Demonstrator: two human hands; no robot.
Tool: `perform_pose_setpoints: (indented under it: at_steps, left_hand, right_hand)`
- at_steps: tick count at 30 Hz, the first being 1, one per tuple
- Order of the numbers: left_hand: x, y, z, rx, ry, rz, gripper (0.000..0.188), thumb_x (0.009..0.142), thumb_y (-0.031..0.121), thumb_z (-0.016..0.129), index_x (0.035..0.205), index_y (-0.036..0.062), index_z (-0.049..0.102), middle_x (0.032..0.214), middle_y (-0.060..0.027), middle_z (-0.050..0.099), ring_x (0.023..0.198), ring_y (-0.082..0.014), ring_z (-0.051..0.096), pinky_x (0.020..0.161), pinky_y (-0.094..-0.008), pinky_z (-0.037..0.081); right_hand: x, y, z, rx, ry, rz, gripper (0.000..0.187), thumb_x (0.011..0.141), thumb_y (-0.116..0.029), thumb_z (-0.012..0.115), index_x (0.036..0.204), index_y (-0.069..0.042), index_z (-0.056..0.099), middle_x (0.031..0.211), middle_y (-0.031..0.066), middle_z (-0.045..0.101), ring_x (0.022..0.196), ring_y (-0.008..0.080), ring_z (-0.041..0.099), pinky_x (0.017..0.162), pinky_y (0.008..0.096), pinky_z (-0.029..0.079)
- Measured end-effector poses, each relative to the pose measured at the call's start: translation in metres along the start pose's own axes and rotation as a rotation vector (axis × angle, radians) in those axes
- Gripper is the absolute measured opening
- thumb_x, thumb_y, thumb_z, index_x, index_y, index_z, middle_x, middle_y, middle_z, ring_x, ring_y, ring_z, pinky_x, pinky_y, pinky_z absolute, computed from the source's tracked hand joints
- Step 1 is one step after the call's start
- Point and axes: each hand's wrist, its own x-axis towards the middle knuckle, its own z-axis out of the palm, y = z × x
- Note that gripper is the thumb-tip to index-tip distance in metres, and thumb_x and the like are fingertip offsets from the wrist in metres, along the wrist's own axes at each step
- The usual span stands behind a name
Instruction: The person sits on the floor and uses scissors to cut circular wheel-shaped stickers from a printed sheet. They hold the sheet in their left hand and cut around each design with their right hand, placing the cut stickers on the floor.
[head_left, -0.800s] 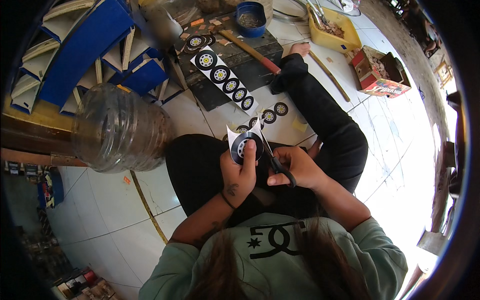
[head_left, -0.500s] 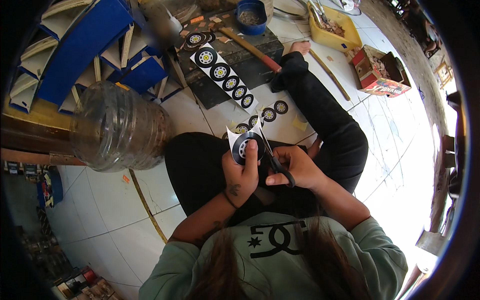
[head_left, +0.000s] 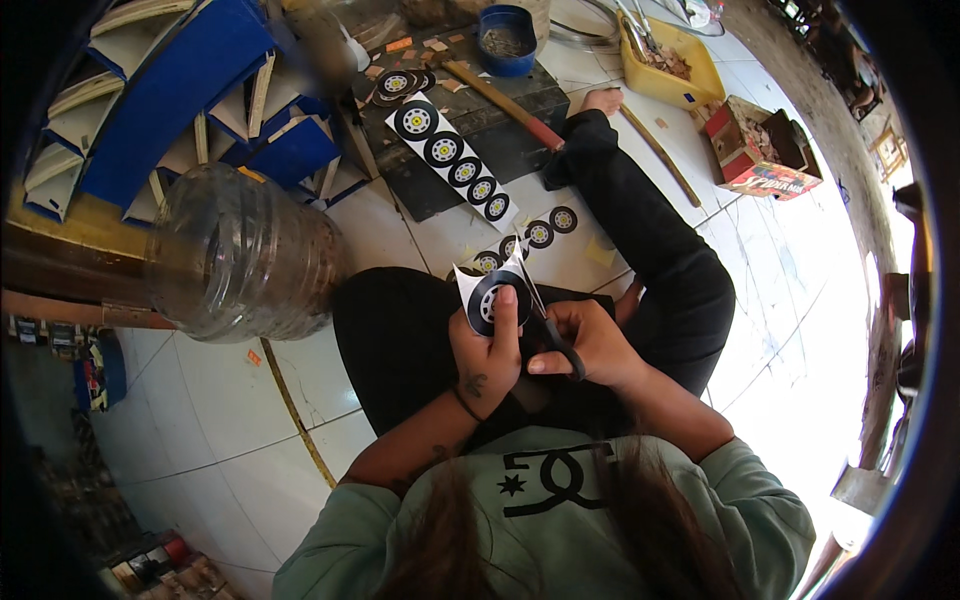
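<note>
Between thumb and fingers my left hand [head_left: 487,345] grips a partly cut paper wheel sticker [head_left: 482,308], black with a white hub. White paper corners stick up from its far edge. My right hand [head_left: 592,345] is closed round the black handles of a pair of scissors [head_left: 560,348]. The blades point away from me along the sticker's right edge. Just beyond lie several cut-out wheel stickers [head_left: 540,234] on the floor. Farther off, a white strip of wheel stickers [head_left: 463,172] rests across a dark block [head_left: 425,195].
On the block are a wooden-handled hammer [head_left: 505,103], a blue tub [head_left: 507,42] and round cut-outs [head_left: 396,84]. A clear plastic jar [head_left: 240,260] and blue racks [head_left: 175,110] stand left. At far right are a yellow bin [head_left: 690,88], a stick [head_left: 662,155] and a red carton [head_left: 745,150].
My left hand and the wheel sticker have shifted very slightly right and nearer me. The scissors have tilted a little in my right hand, still along the sticker's edge.
</note>
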Motion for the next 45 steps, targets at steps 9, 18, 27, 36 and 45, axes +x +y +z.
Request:
perform_pose_setpoints:
  at_steps: [9,18,27,36,45]
  left_hand:
    - [0.001,-0.001,-0.005,0.035,-0.065,0.03,0.028,0.091,0.018,0.05,0.069,0.0004,0.051,0.054,-0.0006,0.048,0.049,-0.0074,0.043,0.045,-0.0246,0.034]
    - [-0.001,-0.003,-0.009,0.021,-0.098,0.004,0.026,0.09,0.017,0.051,0.07,-0.0001,0.052,0.056,-0.0004,0.048,0.051,-0.0067,0.043,0.046,-0.0247,0.034]
    - [0.0,0.002,-0.015,0.034,-0.191,-0.007,0.025,0.089,0.016,0.052,0.07,-0.0003,0.053,0.055,-0.0007,0.05,0.052,-0.0059,0.043,0.047,-0.0243,0.035]
    - [0.002,0.003,-0.016,0.059,-0.249,-0.021,0.026,0.09,0.018,0.052,0.07,-0.0007,0.053,0.055,-0.0011,0.051,0.052,-0.0059,0.044,0.047,-0.0242,0.035]
    - [0.0,0.004,-0.016,-0.006,-0.28,-0.075,0.026,0.09,0.018,0.052,0.072,-0.0002,0.054,0.057,0.0014,0.05,0.052,-0.0042,0.043,0.047,-0.0226,0.035]
  right_hand:
    - [-0.002,-0.013,-0.013,-0.189,-0.032,0.074,0.044,0.058,-0.033,0.084,0.066,-0.004,0.053,0.056,-0.0014,0.053,0.051,0.0037,0.047,0.046,0.0175,0.034]
    - [-0.001,-0.012,-0.012,-0.198,-0.031,0.061,0.045,0.056,-0.035,0.085,0.063,-0.005,0.052,0.054,-0.0014,0.051,0.05,0.0047,0.047,0.046,0.018,0.034]
    - [-0.002,-0.015,-0.02,-0.304,-0.05,0.063,0.047,0.054,-0.038,0.084,0.062,-0.004,0.052,0.054,0.0006,0.052,0.052,0.008,0.05,0.049,0.0196,0.036]
    - [-0.005,-0.028,-0.027,-0.391,-0.072,0.091,0.05,0.053,-0.042,0.084,0.061,-0.003,0.053,0.055,0.0026,0.053,0.054,0.0113,0.053,0.051,0.0212,0.039]
    - [-0.006,-0.03,-0.026,-0.374,-0.081,0.085,0.051,0.052,-0.042,0.084,0.062,-0.003,0.053,0.056,0.003,0.054,0.055,0.0122,0.053,0.052,0.0211,0.039]
